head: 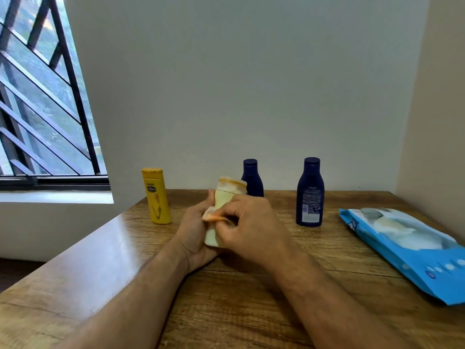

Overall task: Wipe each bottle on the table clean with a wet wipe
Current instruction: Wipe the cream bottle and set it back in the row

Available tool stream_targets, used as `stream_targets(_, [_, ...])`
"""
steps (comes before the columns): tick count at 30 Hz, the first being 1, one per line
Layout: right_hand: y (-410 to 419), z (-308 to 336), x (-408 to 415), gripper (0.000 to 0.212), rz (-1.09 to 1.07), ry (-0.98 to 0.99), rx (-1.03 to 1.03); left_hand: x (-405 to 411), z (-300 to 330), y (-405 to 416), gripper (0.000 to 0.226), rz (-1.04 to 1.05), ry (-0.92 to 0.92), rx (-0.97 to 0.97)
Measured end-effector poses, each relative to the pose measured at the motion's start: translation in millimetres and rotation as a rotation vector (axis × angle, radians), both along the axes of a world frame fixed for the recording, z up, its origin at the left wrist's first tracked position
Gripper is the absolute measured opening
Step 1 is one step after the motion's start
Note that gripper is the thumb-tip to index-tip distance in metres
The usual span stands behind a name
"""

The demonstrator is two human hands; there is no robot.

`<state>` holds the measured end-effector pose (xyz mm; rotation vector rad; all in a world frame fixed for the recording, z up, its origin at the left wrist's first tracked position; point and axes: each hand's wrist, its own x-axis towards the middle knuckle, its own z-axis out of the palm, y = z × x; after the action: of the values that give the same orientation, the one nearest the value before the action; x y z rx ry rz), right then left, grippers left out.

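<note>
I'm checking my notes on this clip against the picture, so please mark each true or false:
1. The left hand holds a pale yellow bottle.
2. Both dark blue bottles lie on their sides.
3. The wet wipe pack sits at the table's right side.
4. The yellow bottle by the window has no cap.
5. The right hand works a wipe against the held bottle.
1. True: the left hand grips the pale yellow bottle.
2. False: both dark blue bottles stand upright.
3. True: the blue wet wipe pack lies on the table at the right.
4. False: the yellow bottle stands capped.
5. True: the right hand pinches the wipe against it.
</note>
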<state>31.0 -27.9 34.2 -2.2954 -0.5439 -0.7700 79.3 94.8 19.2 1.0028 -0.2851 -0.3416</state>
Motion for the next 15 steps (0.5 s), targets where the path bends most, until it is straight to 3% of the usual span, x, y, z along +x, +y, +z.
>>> stream_targets(2, [-2.7,1.5,2.4,0.022,-0.107,-0.088,0.122,1.0,-1.6,0.7,0.046,-0.024,-0.001,0.03])
stream_targets(5, [-5.7,3.3,4.8,0.025,-0.162,-0.122,0.168,0.7,-1.9,0.5,0.056,-0.04,-0.005,0.027])
stream_targets(11, [0.2,-0.5,-0.2,0.024,0.096,0.232,-0.069,3.3,4.0,3.5,0.075,0.06,-0.009,-0.079])
stream_targets(15, [-5.1,0.9,3.1,0.023,0.026,0.175,-0.025,1.8,2.9,0.7,0.073,0.036,0.009,-0.05])
